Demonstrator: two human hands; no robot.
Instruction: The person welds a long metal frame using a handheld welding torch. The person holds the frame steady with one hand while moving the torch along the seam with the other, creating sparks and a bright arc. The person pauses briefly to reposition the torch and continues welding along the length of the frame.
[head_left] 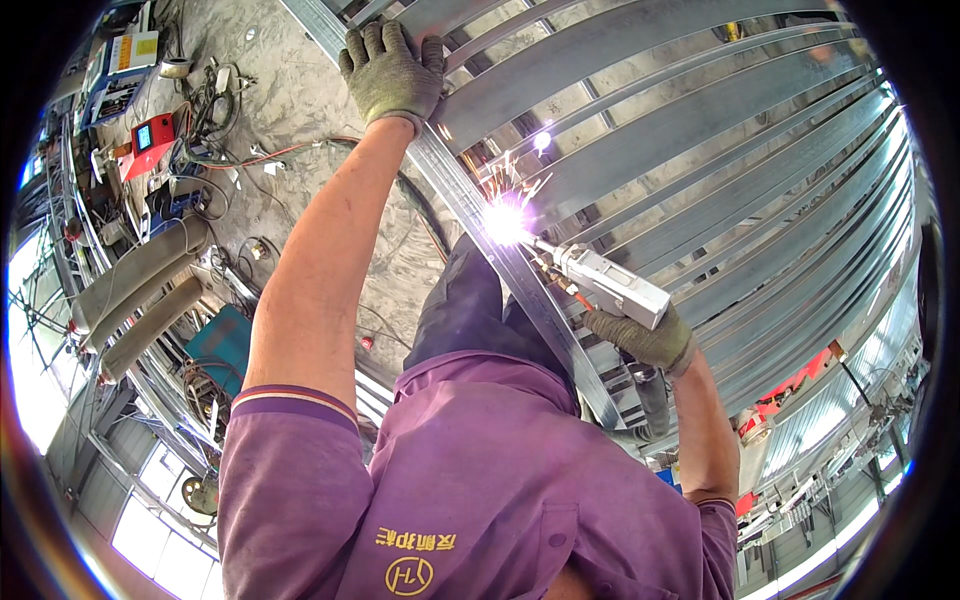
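Sparks at frame centre could burn the gloved left hand (392, 70) gripping the steel frame rail (520, 270) upper-centre, should the right hand's (645, 338) closed grip on the welding torch (605, 282) slip.

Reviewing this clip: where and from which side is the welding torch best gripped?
By its rear handle, from the side away from the sparks, as the right hand holds it: the welding torch is a long body whose nozzle meets the bright arc on the metal rail.
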